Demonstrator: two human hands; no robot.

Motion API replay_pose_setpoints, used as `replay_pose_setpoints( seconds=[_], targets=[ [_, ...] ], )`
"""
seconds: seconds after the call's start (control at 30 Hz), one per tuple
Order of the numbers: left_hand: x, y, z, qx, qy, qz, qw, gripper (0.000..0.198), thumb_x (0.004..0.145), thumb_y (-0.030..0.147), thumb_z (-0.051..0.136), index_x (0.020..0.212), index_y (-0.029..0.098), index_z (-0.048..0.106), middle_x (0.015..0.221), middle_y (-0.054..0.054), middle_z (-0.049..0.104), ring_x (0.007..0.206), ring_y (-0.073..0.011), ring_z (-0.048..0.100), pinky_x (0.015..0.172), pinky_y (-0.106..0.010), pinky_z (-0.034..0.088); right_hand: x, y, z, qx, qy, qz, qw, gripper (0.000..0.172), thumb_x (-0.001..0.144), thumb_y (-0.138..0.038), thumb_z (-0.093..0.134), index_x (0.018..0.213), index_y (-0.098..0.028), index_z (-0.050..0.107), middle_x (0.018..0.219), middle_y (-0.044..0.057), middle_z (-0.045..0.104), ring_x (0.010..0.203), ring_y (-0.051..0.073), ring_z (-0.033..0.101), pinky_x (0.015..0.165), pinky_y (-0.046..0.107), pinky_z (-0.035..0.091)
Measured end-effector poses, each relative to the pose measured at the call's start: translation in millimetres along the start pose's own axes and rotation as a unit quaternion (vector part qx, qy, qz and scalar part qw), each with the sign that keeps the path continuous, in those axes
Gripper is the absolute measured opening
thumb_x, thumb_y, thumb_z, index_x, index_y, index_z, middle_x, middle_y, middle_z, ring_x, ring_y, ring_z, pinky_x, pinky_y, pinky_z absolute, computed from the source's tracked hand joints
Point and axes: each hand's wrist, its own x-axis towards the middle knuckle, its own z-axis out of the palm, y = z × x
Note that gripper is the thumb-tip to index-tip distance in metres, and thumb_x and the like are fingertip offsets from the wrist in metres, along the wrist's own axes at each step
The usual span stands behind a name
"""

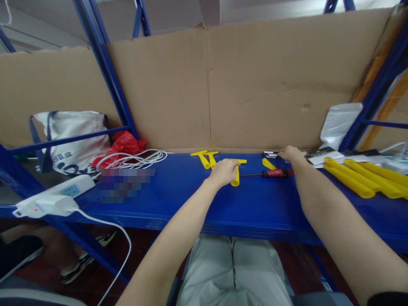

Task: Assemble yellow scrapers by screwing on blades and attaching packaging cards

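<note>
My left hand [224, 173] is closed round a yellow T-shaped handle [235, 180], whose round lower end points toward me. Two more yellow T-shaped pieces [203, 160] lie just beyond it to the left. At the back right, my right hand [291, 153] has its fingers curled down beside some thin black-and-white pieces [270, 154]; its fingertips are partly hidden, and what they grip is too small to name. Between the hands lies a screwdriver [274, 173] with a red and black grip, its shaft toward the left hand. A small yellow piece [268, 164] is behind it.
Several long yellow tubes [353, 180] lie on the right of the blue shelf [248, 212], near a black-and-white packet [323, 155]. Left stand a power strip [60, 195], coiled white cable [134, 160], red bag [123, 144] and cloth bag [76, 144]. Cardboard [255, 85] closes the back.
</note>
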Motion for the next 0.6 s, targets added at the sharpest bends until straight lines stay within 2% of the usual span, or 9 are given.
replay_pose_setpoints(
  seconds=[0.07,0.13,0.3,0.47,0.6],
  targets=[
    [0.4,-0.5,0.2,-0.006,0.01,0.008,1.0,0.03,0.084,0.015,0.048,0.102,0.023,0.071,0.111,-0.006,0.067,0.111,-0.0231,0.058,0.1,-0.038,0.04,-7.9,-8.4,-8.5,-0.049,-0.009,0.035,0.998,0.026,0.07,-0.029,0.063,0.09,-0.012,0.067,0.103,0.022,0.063,0.106,0.035,0.057,0.091,0.054,0.037],
    [1.3,-1.4,0.8,-0.007,0.018,0.013,1.0,0.03,0.084,0.015,0.048,0.101,0.023,0.071,0.11,-0.007,0.068,0.109,-0.0242,0.059,0.098,-0.039,0.041,-14.5,-15.9,-16.5,-0.053,-0.001,0.047,0.998,0.029,0.073,-0.029,0.06,0.095,-0.011,0.066,0.104,0.022,0.062,0.105,0.034,0.057,0.089,0.05,0.041],
    [4.6,-4.3,2.2,0.009,0.023,-0.001,1.0,0.031,0.084,0.015,0.048,0.103,0.022,0.07,0.11,-0.006,0.068,0.107,-0.0227,0.059,0.097,-0.035,0.042,-20.0,-30.1,-36.0,0.088,0.111,0.021,0.99,0.043,0.076,-0.027,0.057,0.114,-0.007,0.056,0.112,0.022,0.058,0.11,0.031,0.054,0.091,0.04,0.044],
    [7.0,-5.8,2.6,0.001,0.035,-0.03,0.999,0.032,0.083,0.013,0.046,0.101,0.02,0.07,0.11,-0.005,0.067,0.108,-0.0213,0.059,0.097,-0.033,0.041,-15.2,-45.8,-62.4,0.246,0.201,0.038,0.947,0.052,0.071,-0.023,0.063,0.118,-0.008,0.049,0.118,0.02,0.055,0.11,0.027,0.053,0.09,0.034,0.045],
    [11.1,-7.2,5.7,-0.003,0.036,-0.079,0.996,0.032,0.081,0.012,0.047,0.103,0.02,0.069,0.111,-0.006,0.067,0.107,-0.0203,0.059,0.095,-0.029,0.043,-12.1,-57.6,-79.2,0.391,0.206,0.048,0.896,0.056,0.07,-0.016,0.063,0.121,-0.014,0.043,0.112,0.015,0.057,0.093,0.022,0.061,0.068,0.03,0.053]
  ],
)
